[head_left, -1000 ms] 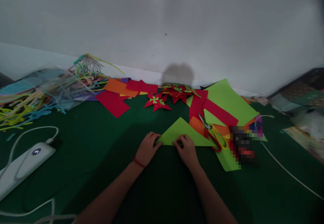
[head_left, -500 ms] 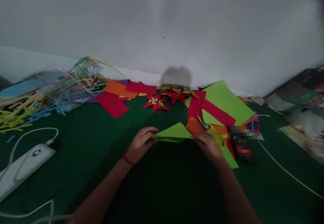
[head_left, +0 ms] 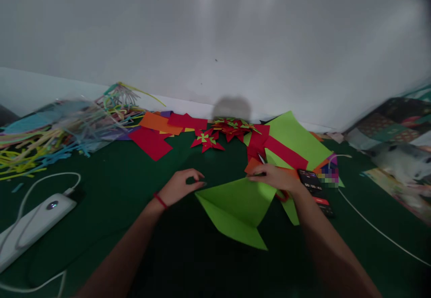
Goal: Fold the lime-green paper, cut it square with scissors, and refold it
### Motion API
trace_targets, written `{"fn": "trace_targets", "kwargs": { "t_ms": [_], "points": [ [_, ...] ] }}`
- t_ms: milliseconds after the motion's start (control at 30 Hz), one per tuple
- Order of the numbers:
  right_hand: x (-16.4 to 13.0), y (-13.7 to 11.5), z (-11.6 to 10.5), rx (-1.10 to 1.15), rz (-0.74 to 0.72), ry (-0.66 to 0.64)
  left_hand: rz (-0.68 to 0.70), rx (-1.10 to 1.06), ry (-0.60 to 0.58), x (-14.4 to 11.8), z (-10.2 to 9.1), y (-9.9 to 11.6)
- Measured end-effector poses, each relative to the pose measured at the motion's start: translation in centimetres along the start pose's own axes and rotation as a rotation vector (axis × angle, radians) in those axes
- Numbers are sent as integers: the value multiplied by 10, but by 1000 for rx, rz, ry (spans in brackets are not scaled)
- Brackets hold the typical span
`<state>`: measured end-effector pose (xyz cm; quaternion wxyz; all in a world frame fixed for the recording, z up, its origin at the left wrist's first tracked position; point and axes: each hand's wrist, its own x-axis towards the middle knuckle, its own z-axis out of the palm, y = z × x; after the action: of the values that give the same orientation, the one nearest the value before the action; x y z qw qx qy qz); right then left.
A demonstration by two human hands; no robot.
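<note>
Green cloth (head_left: 101, 226) covers the work surface below a plain white wall (head_left: 215, 33), with red and orange sheets (head_left: 151, 138), red-and-green pinwheels (head_left: 206, 140), a pile of coloured strips (head_left: 40, 141) at far left, a white power bank (head_left: 30, 224) on its cable, and a phone (head_left: 311, 180) whose screen text is too small to read. At centre the lime paper (head_left: 235, 208) lies unfolded on the cloth, its far right edge pinched in the right hand (head_left: 274, 177), fingers closed on it beside the scissors (head_left: 262, 159). Left hand (head_left: 180, 185), red band at the wrist, hovers just left of the paper's near corner with fingers loosely curled and holding nothing.
</note>
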<state>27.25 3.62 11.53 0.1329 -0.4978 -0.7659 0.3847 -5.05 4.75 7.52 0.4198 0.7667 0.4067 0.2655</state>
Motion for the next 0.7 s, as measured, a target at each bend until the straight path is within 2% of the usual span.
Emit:
{"fn": "trace_targets", "kwargs": {
  "t_ms": [67,167,200,267,333,400,433,500,567,633,700],
  "points": [
    [7,2,13,-5,-27,3,-27,50,-41,7,17,-6],
    [10,6,23,-5,-34,81,-104,125,-262,16,38,-11],
    [8,9,23,-40,-22,151,-120,139,-315,18,42,-12],
    [-2,21,20,-191,66,369,-127,150,-347,20,43,-15],
    [-16,38,16,-405,265,621,-130,144,-318,19,37,-19],
    [-31,57,14,-550,485,757,-149,105,-262,17,28,-23],
    [-38,66,15,-577,571,718,-158,69,-218,16,24,-24],
    [-45,78,21,-570,704,553,-170,-40,-94,16,19,-26],
    [-46,84,29,-564,750,465,-179,-187,36,17,19,-26],
    [-44,85,38,-606,757,483,-191,-354,147,21,24,-25],
    [-40,84,43,-667,779,542,-187,-493,207,25,30,-23]
  ]
}}
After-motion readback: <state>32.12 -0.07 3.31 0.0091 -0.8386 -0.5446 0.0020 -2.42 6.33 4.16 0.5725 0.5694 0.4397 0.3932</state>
